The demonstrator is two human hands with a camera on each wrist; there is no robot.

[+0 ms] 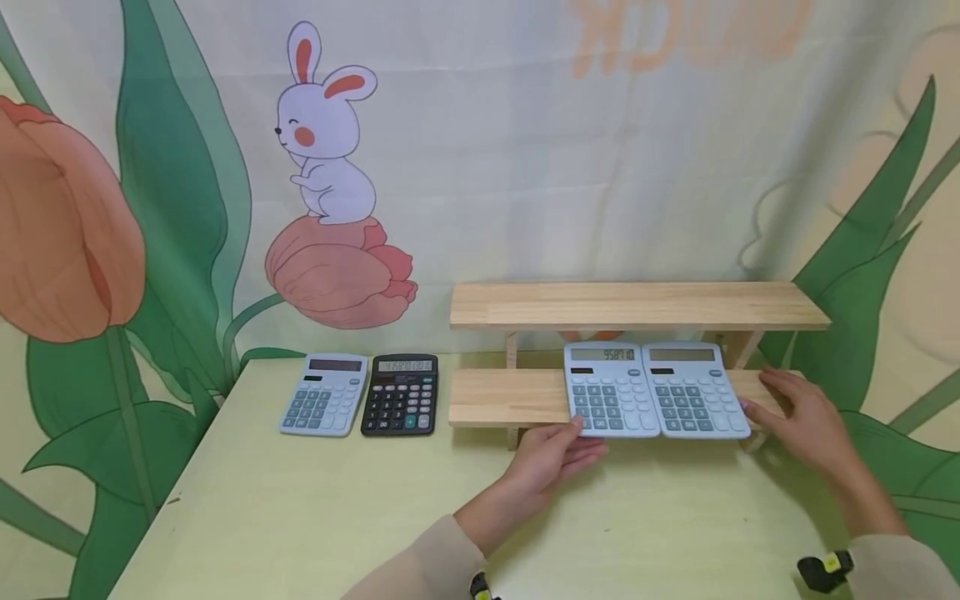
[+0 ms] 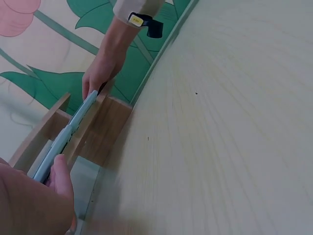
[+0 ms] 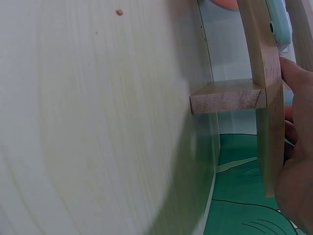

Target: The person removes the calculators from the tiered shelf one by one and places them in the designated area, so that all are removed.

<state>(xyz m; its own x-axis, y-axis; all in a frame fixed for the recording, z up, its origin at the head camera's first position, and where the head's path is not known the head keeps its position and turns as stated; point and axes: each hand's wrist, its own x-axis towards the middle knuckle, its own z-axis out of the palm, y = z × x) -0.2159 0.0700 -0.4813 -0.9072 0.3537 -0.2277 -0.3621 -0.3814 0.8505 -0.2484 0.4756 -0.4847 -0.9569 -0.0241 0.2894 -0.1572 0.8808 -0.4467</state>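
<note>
Two light-blue calculators lie side by side on the lower board of a wooden two-tier shelf. My left hand pinches the left light-blue calculator by its lower left corner, thumb on top and fingers underneath. Its display shows digits. Against its right side sits the other light-blue calculator, with a blank display. My right hand is at the board's right end, thumb at that calculator's right edge and fingers extended over the wood. In the left wrist view both calculators appear edge-on.
Left of the shelf, another light-blue calculator and a black calculator lie on the pale table. The shelf's upper board runs behind and above the lower one. A printed curtain hangs behind the table.
</note>
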